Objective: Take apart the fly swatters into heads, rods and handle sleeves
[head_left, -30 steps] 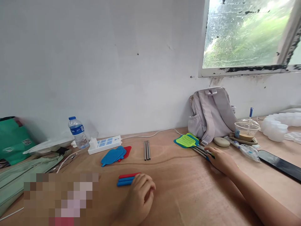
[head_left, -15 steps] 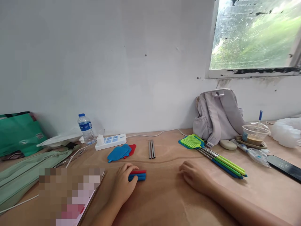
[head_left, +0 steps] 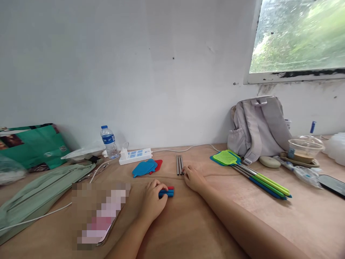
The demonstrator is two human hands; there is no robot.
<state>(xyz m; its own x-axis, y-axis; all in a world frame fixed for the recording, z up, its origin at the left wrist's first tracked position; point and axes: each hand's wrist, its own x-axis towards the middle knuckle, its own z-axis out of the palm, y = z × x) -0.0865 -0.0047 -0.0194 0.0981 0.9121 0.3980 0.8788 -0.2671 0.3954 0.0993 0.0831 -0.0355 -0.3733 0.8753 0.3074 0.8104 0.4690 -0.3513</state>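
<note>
My left hand [head_left: 156,198] is closed over several short tube-like handles [head_left: 169,193], red and blue, lying side by side on the table; its fingers hide their left ends. At the near end of several slim metal tubes [head_left: 179,165], my right hand [head_left: 194,178] has its curled fingertips on the rightmost one. The tubes lie parallel, pointing toward the wall. Left of them are blue fly swatter heads [head_left: 144,168] and a red swatter head [head_left: 159,165], partly overlapping. Several assembled fly swatters [head_left: 226,158], green and blue, lie stacked farther right.
A white power strip [head_left: 136,156] and a water bottle [head_left: 108,142] stand near the wall. At right are a grey backpack [head_left: 260,129], a drink cup [head_left: 303,151] and a phone [head_left: 334,185]. A green cloth bag [head_left: 48,194] and a blurred flat item [head_left: 105,216] lie at left.
My right hand has moved left and forward to the metal tubes. My left hand stays over the red and blue handles. The whole view has shifted slightly.
</note>
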